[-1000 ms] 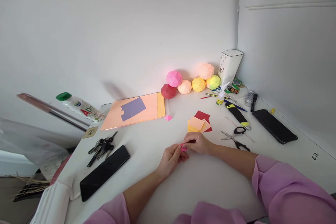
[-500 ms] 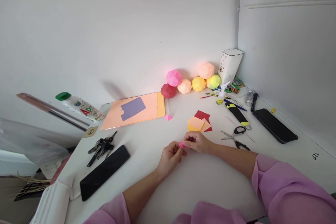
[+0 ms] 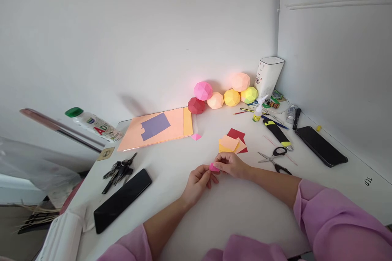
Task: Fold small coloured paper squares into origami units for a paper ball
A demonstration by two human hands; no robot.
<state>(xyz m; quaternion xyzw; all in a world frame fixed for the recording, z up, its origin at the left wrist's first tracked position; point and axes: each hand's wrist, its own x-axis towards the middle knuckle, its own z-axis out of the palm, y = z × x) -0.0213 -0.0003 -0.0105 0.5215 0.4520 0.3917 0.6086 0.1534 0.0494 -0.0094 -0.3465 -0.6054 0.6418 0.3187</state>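
A small folded pink paper piece [image 3: 213, 167] is pinched between the fingertips of my left hand [image 3: 198, 180] and my right hand [image 3: 231, 164], low over the white table [image 3: 239, 212]. Both hands have their fingers closed on it. Just beyond my right hand lies a little stack of orange, yellow and red paper squares [image 3: 232, 143]. A small pink folded unit [image 3: 196, 136] rests on the table farther back.
Several paper polyhedron balls [image 3: 225, 93] line the back wall. Scissors [image 3: 273, 160], a yellow-black cutter [image 3: 277, 133], a glue bottle [image 3: 258, 112] and a black phone [image 3: 321, 146] lie right. Peach paper sheets [image 3: 156, 128], keys [image 3: 119, 170] and a second black phone [image 3: 122, 200] lie left.
Both hands have shifted slightly away from me with the pink piece. More of the piece now shows between the fingertips.
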